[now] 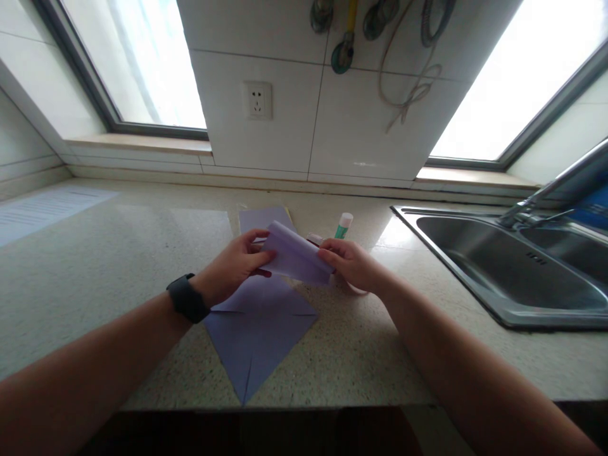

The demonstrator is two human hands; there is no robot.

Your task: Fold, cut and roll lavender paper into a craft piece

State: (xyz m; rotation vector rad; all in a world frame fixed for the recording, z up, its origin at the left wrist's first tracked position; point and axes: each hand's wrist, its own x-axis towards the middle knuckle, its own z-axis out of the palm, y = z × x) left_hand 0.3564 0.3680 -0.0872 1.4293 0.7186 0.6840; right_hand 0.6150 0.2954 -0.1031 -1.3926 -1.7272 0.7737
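Observation:
A lilac sheet of paper (259, 329) lies on the speckled countertop (118, 253), creased, with one corner pointing at me. Its far part is lifted and folded over into a flap (297, 256). My left hand (235, 266) pinches the flap's left end; a black watch sits on that wrist. My right hand (354, 263) holds the flap's right end. Both hands hover just above the counter.
A glue stick (343, 225) with a green body and white cap stands behind my right hand. More lilac paper (259, 218) lies behind the flap. A steel sink (513, 269) with a tap fills the right. A white printed sheet (42, 212) lies far left.

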